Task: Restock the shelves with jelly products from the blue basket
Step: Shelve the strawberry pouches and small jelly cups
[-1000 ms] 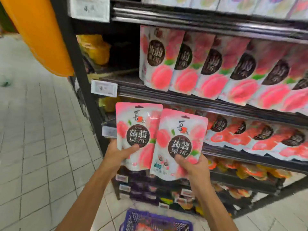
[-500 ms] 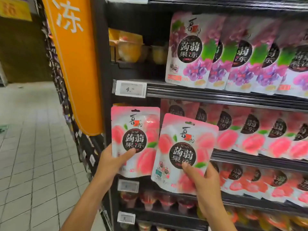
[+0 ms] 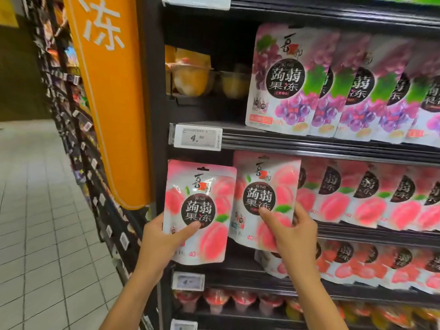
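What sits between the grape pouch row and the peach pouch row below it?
Head view: a black shelf rail, with a 4.90 price tag at its left end.

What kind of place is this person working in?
Most likely a supermarket aisle. Dark tiered shelves carry rows of grape jelly pouches and peach jelly pouches facing out, a price tag reading 4.90 is clipped to a shelf edge, and a tiled floor runs alongside.
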Motion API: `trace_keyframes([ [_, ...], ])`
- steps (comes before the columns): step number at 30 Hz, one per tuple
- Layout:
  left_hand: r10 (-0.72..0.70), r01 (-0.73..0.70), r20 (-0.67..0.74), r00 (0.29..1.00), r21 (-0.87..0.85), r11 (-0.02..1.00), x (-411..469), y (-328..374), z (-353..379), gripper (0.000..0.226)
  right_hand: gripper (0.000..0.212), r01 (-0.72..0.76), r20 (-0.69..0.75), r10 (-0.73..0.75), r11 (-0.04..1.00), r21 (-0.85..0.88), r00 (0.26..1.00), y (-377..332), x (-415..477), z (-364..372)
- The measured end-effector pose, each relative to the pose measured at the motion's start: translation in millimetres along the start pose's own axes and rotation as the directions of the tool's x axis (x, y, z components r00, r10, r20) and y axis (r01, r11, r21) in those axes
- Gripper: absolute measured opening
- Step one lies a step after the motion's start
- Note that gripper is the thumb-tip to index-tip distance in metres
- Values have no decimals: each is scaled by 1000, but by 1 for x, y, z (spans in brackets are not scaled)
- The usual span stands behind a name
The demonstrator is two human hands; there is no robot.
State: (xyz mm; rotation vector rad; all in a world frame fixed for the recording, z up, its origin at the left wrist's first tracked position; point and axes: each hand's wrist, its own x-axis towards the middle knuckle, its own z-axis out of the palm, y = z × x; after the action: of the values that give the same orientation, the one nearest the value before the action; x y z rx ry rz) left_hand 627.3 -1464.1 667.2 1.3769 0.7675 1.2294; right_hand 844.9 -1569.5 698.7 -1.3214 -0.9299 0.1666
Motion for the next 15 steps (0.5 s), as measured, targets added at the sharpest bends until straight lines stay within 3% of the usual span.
trace_keyframes([
  [7,-29,29,7,1000,32,999,0,-5,-4,42,24,-8,-32,7,1000,-24,999,-5,17,37],
  [11,-32,31,22,999,47,998,0,-3,-7,45,50,-12,-73,11,1000,-26,997,-3,28,55],
  [15,-38,36,29,999,71,997,0,-3,-10,46,32,78,-145,-85,996,-52,986,-5,30,71],
])
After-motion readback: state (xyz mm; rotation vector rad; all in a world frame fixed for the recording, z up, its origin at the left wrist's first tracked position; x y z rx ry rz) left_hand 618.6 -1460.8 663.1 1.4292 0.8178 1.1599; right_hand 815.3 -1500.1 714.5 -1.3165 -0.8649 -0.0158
